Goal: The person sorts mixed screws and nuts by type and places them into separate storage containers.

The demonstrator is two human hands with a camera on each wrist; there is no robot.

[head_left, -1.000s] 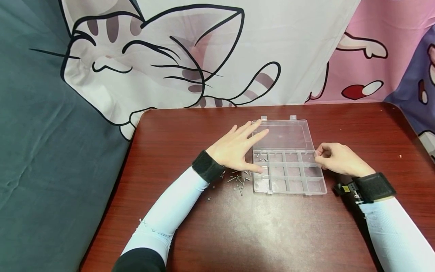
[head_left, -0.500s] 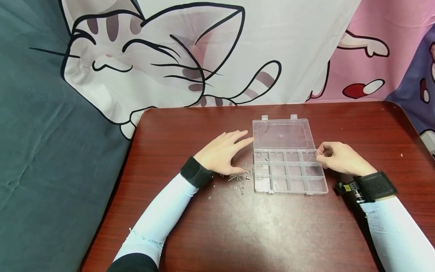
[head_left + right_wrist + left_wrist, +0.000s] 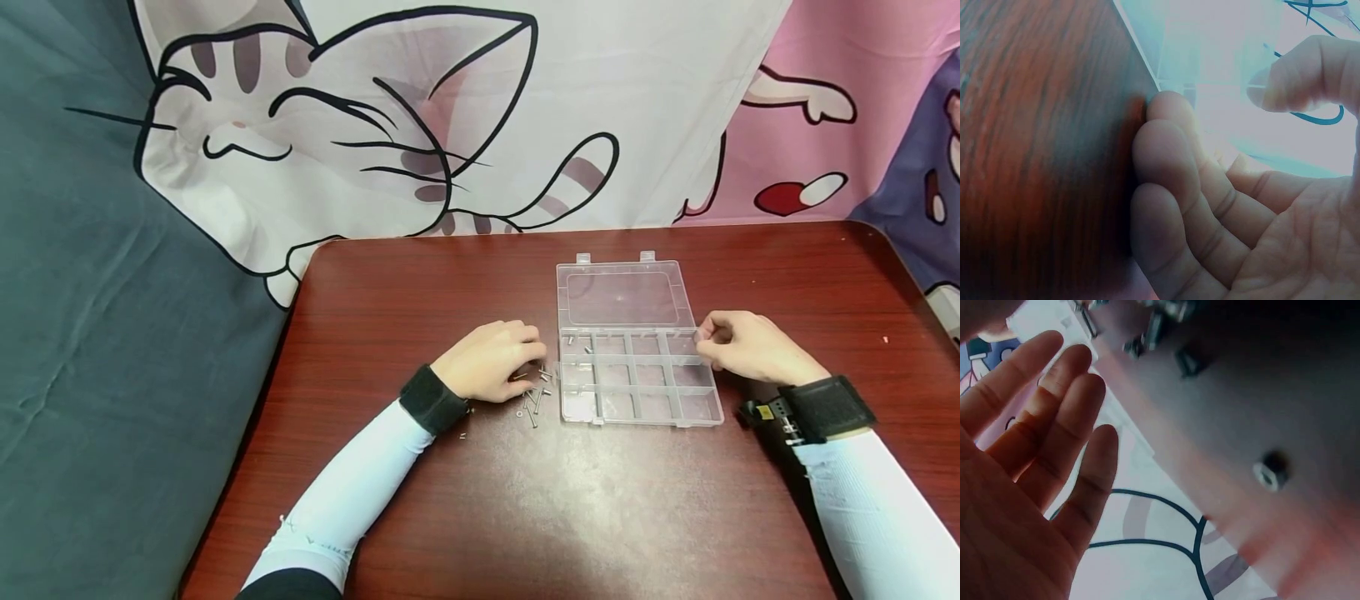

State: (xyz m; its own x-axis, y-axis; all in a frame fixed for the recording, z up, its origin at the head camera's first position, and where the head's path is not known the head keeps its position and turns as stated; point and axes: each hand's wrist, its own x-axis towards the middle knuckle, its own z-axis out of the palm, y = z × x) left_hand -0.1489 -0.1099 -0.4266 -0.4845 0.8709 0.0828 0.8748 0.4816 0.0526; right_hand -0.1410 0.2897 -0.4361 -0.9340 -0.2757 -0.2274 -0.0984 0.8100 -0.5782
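A clear plastic compartment box lies on the table with its lid folded back. Its right edge is gripped by my right hand; the right wrist view shows the fingertips at the box's side and the thumb over it. Left of the box, a loose pile of screws lies partly under my left hand. That hand's fingers bend loosely, and no held screw can be seen; its thumb tip is not clear. Small screws sit in the box's far-left compartment.
A small nut lies apart from the pile in the left wrist view. Another tiny metal piece sits left of the screws. The wooden table ends at a cat-print curtain behind.
My left hand has drawn back leftward from over the box, then come down at the screw pile, its spread fingers now bent. My right hand keeps its place on the box edge.
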